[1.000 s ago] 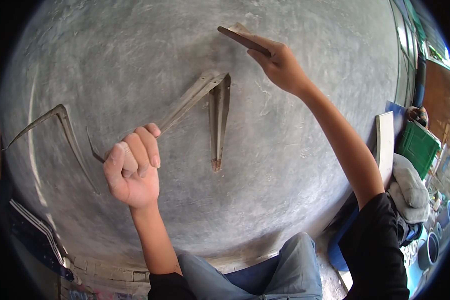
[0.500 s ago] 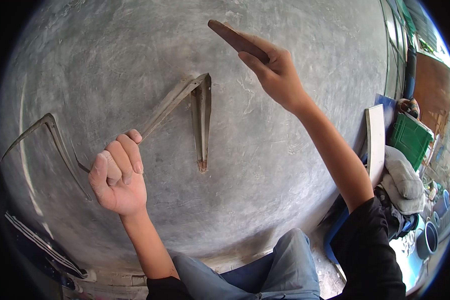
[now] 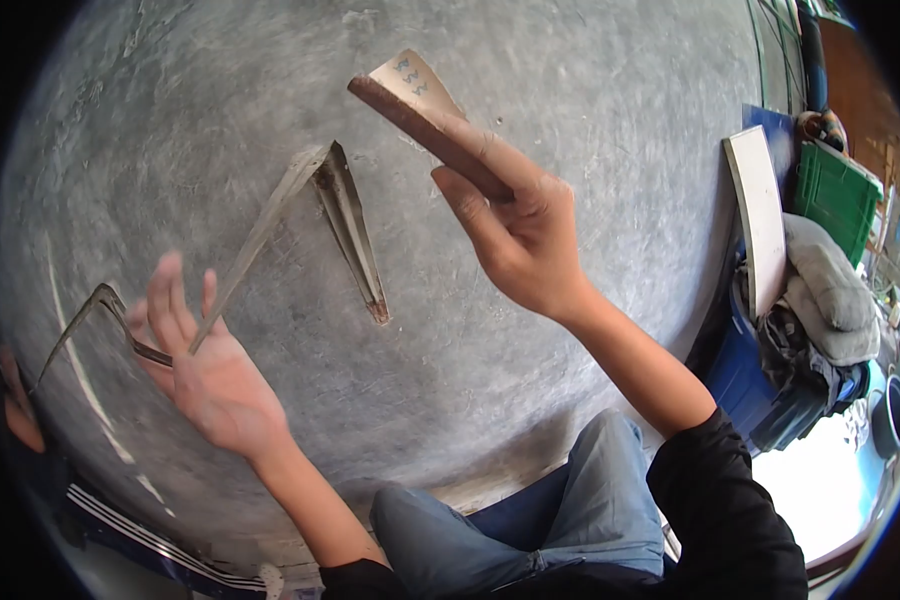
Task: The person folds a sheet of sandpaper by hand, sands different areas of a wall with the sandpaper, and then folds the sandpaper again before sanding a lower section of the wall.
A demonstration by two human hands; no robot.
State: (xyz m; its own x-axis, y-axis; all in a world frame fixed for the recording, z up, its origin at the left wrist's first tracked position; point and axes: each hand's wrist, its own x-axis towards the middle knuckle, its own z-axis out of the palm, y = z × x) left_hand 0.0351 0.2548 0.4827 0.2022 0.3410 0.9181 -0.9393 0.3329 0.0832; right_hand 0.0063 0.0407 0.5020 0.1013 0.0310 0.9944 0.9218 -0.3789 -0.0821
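Sandpaper-like folded sheet with a brown outer face and a pale inner face with printed digits (image 3: 415, 85) is in my right hand (image 3: 530, 235), held between thumb and fingers near the grey wall (image 3: 530, 60). My left hand (image 3: 215, 375) is raised with its fingers apart, slightly blurred, beside the lower end of a metal bracket (image 3: 355, 235) fixed to the wall. A second angled metal bracket (image 3: 105, 295) stands out from the wall to the left of that hand.
At the right are a white board (image 3: 757, 220), a green crate (image 3: 835, 200), stacked grey sacks (image 3: 830, 290), a blue container (image 3: 740, 375) and a dark bucket (image 3: 890, 418). Another person's hand (image 3: 20, 410) shows at the far left edge.
My left hand has opened from a closed fist. My right hand has moved down and left with the sheet, whose pale printed side now shows. The view has shifted.
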